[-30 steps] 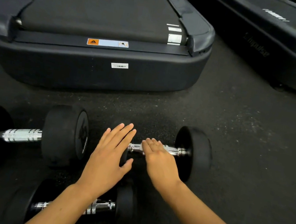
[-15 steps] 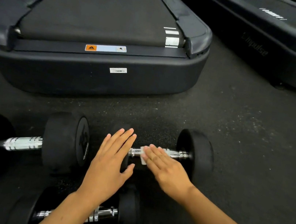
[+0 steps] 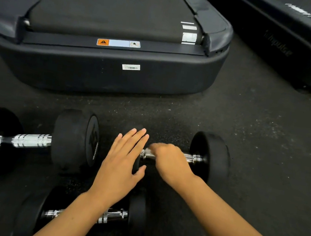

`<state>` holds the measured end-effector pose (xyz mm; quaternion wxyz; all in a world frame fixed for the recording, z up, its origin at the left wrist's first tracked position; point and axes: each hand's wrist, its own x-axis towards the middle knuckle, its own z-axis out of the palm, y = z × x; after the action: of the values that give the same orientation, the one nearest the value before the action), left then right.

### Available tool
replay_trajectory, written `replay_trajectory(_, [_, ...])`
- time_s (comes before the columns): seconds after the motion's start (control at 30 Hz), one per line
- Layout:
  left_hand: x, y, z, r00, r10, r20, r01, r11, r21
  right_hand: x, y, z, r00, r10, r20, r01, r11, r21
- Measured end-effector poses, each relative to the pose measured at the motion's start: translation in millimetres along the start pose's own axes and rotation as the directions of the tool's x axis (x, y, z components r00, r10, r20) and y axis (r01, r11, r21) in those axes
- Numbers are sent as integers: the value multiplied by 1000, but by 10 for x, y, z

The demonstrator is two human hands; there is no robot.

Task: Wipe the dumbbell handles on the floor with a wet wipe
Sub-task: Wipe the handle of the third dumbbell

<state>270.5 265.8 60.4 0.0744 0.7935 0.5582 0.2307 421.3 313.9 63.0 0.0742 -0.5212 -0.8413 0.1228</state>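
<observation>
I see a dark, speckled rubber floor [image 3: 246,151] carrying all items. The rear end of a black treadmill [image 3: 104,74] sits at the far side, with an orange-and-white warning label [image 3: 118,43] on its rear crossbar and a small white barcode sticker [image 3: 131,67] on its end housing. A second treadmill [image 3: 294,45] lies at the upper right, apart from the first. Three dumbbells with black round heads and chrome knurled handles lie on the floor in front of the first treadmill. The left dumbbell [image 3: 32,140] lies crosswise at the left, untouched. The near dumbbell [image 3: 115,216] lies closest to me, partly hidden under my left forearm. The right dumbbell [image 3: 208,162] lies crosswise at centre right, roughly in line with the left one. My left hand [image 3: 121,165] is flat with fingers straight and close together, palm resting on the inner head of the right dumbbell. My right hand [image 3: 168,160] is curled over the chrome handle of the right dumbbell, gripping a white wet wipe [image 3: 148,150] against the metal; only a small blurred edge of the wipe shows at the fingertips. The outer end of the handle is exposed between the right hand and the outer head.
</observation>
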Motion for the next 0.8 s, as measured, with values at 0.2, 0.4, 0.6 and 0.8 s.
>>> replay_trajectory(0.2, [3, -2, -24, 1000, 12, 23, -13, 1000, 8, -68, 34, -59, 997, -70, 24, 70, 997, -18])
replay_trajectory(0.4, [1, 22, -40, 999, -11, 37, 11, 1000, -1, -124, 21, 9, 976, -203, 77, 208, 976, -64])
replay_trajectory(0.6, [1, 29, -28, 999, -28, 31, 28, 999, 16, -40, -86, -2, 992, -128, 22, 129, 991, -39])
replay_trajectory(0.8, [15, 55, -87, 996, -35, 79, 35, 999, 9, -240, 312, -95, 968, -250, -17, 250, 968, 13])
